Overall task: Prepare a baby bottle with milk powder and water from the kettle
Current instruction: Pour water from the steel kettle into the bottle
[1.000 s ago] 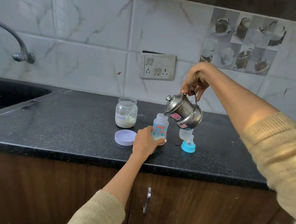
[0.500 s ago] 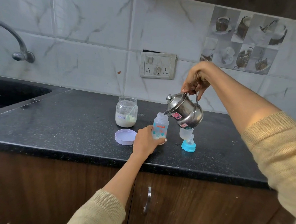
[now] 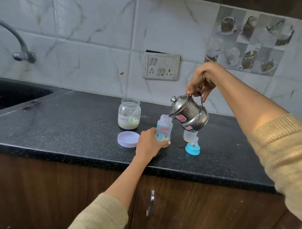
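A clear baby bottle (image 3: 164,128) with coloured prints stands open on the black counter (image 3: 75,127); my left hand (image 3: 149,143) grips its lower part. My right hand (image 3: 201,81) holds the wire handle of a small steel kettle (image 3: 191,112), tilted left with its spout at the bottle's mouth. An open glass jar of milk powder (image 3: 129,114) with a scoop inside stands behind to the left, and its lilac lid (image 3: 128,139) lies flat in front of it. The blue-ringed teat (image 3: 192,147) and clear cap (image 3: 189,135) sit right of the bottle, under the kettle.
A dark sink (image 3: 10,95) with a steel tap (image 3: 18,44) lies at the far left. A switch and socket plate (image 3: 161,66) is on the tiled wall behind. Wooden cabinet doors with a metal handle (image 3: 151,203) are below the counter edge.
Both hands stay nearly in place. The kettle stays tilted over the bottle's mouth, with its tilt barely changed.
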The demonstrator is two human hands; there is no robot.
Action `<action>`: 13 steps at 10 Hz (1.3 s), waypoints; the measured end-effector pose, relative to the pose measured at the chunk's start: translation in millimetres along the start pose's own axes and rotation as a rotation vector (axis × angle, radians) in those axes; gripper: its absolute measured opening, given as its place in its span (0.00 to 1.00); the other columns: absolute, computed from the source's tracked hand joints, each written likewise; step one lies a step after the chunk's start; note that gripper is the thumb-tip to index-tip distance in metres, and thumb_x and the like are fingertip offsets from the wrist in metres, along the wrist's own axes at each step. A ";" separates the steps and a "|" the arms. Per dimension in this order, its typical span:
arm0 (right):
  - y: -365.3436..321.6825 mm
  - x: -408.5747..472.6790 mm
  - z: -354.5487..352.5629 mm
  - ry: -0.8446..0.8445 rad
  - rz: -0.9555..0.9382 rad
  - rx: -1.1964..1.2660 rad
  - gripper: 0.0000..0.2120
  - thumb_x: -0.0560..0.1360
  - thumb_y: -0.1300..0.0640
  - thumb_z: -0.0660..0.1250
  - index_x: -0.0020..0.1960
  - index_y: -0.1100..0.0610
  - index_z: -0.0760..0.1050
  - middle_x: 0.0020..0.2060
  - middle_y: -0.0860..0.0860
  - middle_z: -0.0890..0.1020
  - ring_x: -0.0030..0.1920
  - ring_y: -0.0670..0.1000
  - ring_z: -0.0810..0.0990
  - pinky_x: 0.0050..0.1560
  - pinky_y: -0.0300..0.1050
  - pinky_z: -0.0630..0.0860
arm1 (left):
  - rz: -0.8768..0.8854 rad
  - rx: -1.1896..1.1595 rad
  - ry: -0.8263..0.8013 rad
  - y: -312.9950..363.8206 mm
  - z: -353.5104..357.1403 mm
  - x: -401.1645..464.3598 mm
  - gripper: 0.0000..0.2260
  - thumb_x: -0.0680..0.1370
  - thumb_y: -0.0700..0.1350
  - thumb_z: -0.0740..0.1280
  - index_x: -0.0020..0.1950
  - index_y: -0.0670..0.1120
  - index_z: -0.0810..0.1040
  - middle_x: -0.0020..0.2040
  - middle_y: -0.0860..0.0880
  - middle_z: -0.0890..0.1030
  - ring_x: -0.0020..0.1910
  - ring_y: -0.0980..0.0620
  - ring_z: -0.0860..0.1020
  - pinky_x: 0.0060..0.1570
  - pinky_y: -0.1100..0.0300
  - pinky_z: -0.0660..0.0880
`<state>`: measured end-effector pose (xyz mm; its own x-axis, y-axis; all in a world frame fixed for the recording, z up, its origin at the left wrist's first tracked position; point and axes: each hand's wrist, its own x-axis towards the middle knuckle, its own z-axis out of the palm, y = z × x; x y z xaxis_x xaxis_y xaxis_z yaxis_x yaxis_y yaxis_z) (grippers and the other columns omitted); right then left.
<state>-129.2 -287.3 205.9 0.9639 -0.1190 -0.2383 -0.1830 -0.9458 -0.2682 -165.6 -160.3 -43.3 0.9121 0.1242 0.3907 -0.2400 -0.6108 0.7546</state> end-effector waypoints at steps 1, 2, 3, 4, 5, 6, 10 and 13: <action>-0.1 0.5 -0.8 -0.001 0.006 -0.022 0.03 0.77 0.64 0.64 0.47 0.61 0.76 0.32 0.54 0.73 0.26 0.48 0.71 0.57 0.53 0.77 | -0.005 -0.001 -0.002 -0.4 0.4 0.1 0.28 0.67 0.55 0.74 0.63 0.45 0.72 0.60 0.47 0.79 0.57 0.50 0.77 0.53 0.58 0.74; -0.1 1.1 -1.0 0.001 0.003 -0.030 0.03 0.77 0.64 0.64 0.46 0.61 0.76 0.32 0.54 0.73 0.24 0.48 0.71 0.54 0.52 0.77 | -0.007 0.000 -0.005 -0.8 1.0 0.4 0.28 0.68 0.55 0.74 0.63 0.45 0.72 0.60 0.47 0.78 0.58 0.50 0.77 0.53 0.57 0.74; 0.8 1.6 -0.5 0.001 0.002 -0.007 0.03 0.77 0.64 0.64 0.45 0.61 0.76 0.34 0.55 0.74 0.32 0.49 0.73 0.53 0.54 0.76 | -0.008 -0.005 -0.002 -0.9 0.9 0.6 0.28 0.68 0.55 0.74 0.63 0.45 0.72 0.60 0.47 0.78 0.57 0.50 0.77 0.52 0.58 0.74; 1.8 1.1 0.4 -0.002 -0.002 0.000 0.04 0.77 0.64 0.64 0.44 0.61 0.76 0.34 0.55 0.74 0.35 0.49 0.74 0.53 0.57 0.76 | -0.011 -0.016 0.004 -0.9 1.1 0.4 0.27 0.67 0.54 0.74 0.62 0.45 0.73 0.59 0.47 0.79 0.56 0.50 0.77 0.50 0.59 0.74; 2.2 0.0 0.7 0.004 0.003 0.004 0.04 0.77 0.64 0.64 0.44 0.61 0.76 0.34 0.55 0.73 0.34 0.49 0.74 0.57 0.56 0.75 | -0.011 -0.013 0.007 -0.9 1.2 0.2 0.28 0.67 0.55 0.74 0.62 0.45 0.73 0.59 0.47 0.79 0.56 0.50 0.77 0.50 0.59 0.73; 2.7 -0.1 0.6 0.002 0.001 -0.003 0.04 0.77 0.64 0.64 0.45 0.61 0.76 0.34 0.55 0.73 0.35 0.49 0.74 0.57 0.56 0.75 | -0.019 -0.009 0.003 -1.1 1.4 0.5 0.28 0.67 0.55 0.74 0.63 0.45 0.72 0.59 0.47 0.79 0.57 0.50 0.77 0.50 0.59 0.73; 6.0 1.8 -0.3 -0.001 0.006 0.009 0.04 0.77 0.64 0.64 0.44 0.61 0.77 0.35 0.55 0.74 0.37 0.49 0.76 0.55 0.57 0.77 | -0.032 -0.004 -0.007 0.9 0.0 -0.7 0.29 0.68 0.54 0.74 0.64 0.45 0.71 0.61 0.46 0.78 0.59 0.49 0.76 0.54 0.56 0.74; 7.7 1.2 -1.0 -0.001 0.010 0.013 0.03 0.77 0.64 0.64 0.45 0.61 0.77 0.35 0.55 0.73 0.37 0.49 0.76 0.53 0.57 0.77 | -0.037 0.001 -0.012 2.2 -1.4 -1.1 0.29 0.68 0.54 0.74 0.65 0.45 0.71 0.61 0.46 0.77 0.59 0.49 0.76 0.55 0.55 0.74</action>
<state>-129.3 -295.0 204.5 0.9617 -0.1285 -0.2420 -0.1956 -0.9405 -0.2780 -167.7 -160.7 -41.3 0.9242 0.1379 0.3560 -0.2054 -0.6065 0.7681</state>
